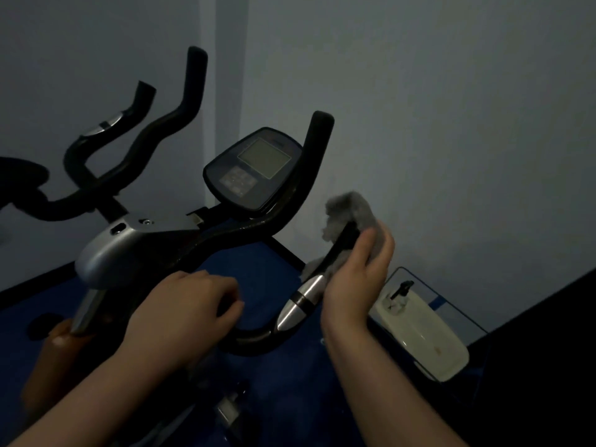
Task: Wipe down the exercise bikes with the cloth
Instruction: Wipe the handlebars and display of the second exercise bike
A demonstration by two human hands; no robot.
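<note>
Gripping the grey cloth around the bike's right handlebar, my right hand curled its fingers tight while my left hand clasped the left bar.

A dim gym corner: two exercise bikes on blue floor against bare walls.

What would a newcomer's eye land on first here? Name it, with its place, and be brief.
First, the grey cloth at centre right, wrapped round the near bike's right handlebar grip and gripped by the right hand. Next, the console with its pale screen, at centre above the bars. The left hand holds the handlebar lower down, and a second bike's handlebars rise at upper left.
</note>
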